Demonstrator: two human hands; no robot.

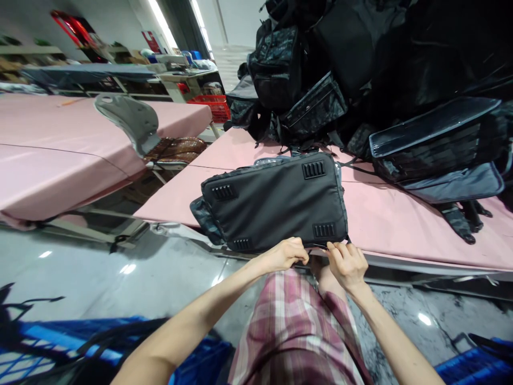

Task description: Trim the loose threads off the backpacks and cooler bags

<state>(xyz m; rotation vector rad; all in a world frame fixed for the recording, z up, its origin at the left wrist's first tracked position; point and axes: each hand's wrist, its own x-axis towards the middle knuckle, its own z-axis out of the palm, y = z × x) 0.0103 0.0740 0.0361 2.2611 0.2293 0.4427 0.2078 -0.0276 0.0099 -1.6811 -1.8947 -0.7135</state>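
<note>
A black backpack (276, 206) lies on the pink-covered table, its flat underside with several ribbed black feet turned up toward me. At its near edge my left hand (292, 253) is closed, fingers curled in, and what they grip is hidden. Close by on the right, my right hand (348, 264) pinches a thin dark strip (317, 246) along the same edge, near the bag's lower right corner. Whether this strip is a strap, a cord or a small tool is too small to tell. Camouflage-patterned fabric shows at the bag's left side.
Dark backpacks (276, 69) are heaped at the back of the table (385, 224); another bag (436, 144) with clear plastic wrap lies right. A grey chair (130, 120) stands beside a second pink table (48, 144). Blue crates (200, 358) sit on the floor behind my arms.
</note>
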